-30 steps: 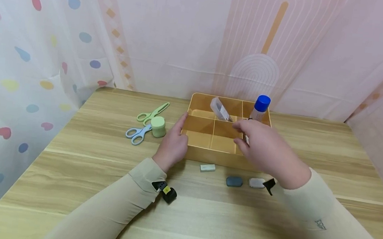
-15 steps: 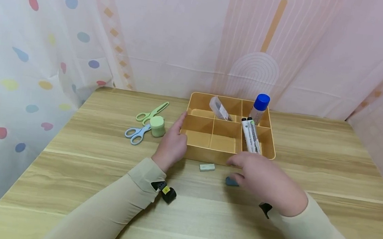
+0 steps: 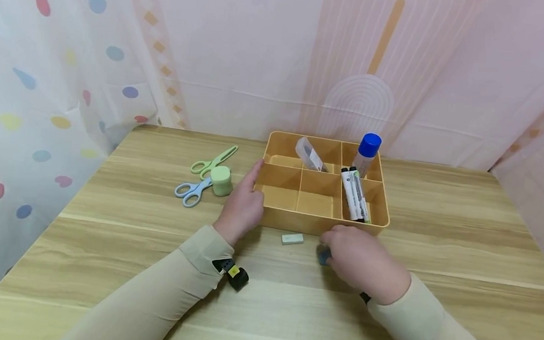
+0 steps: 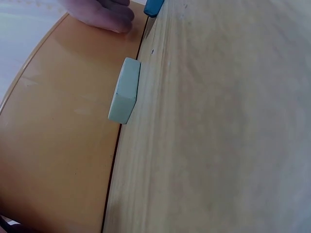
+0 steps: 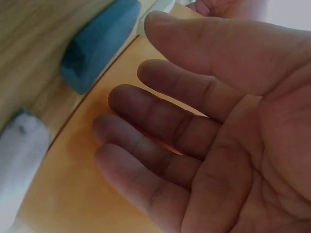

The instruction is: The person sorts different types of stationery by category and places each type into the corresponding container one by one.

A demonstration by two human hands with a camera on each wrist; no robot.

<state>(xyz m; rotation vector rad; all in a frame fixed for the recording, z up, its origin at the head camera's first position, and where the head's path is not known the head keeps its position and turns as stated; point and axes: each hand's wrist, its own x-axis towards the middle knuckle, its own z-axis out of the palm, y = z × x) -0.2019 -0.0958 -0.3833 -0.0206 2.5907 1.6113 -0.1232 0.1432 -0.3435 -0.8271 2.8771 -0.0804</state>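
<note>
My left hand [image 3: 241,210] rests against the left wall of an orange divided box [image 3: 297,219], its index finger straight along the side. In front of the box my right hand [image 3: 366,262] hovers over a dark blue eraser-like block [image 3: 325,258]. The right wrist view shows its fingers loosely bent with nothing between them; the blue block [image 5: 99,43] lies beyond the fingertips. A pale, whitish block [image 5: 22,150] sits nearby on the table, covered by the right hand in the head view. Further left lies a small pale green-white block [image 3: 292,239].
The box holds two white markers [image 3: 354,194], a blue-capped tube [image 3: 368,152] and a translucent case [image 3: 309,154]. Left of it lie green scissors [image 3: 214,162], blue scissors [image 3: 193,191] and a small green container [image 3: 221,180]. A curtain [image 3: 233,53] hangs behind.
My right hand has withdrawn from the box's right front compartment, where the markers now show, and come down and left to the blue block. The left hand stays at the box.
</note>
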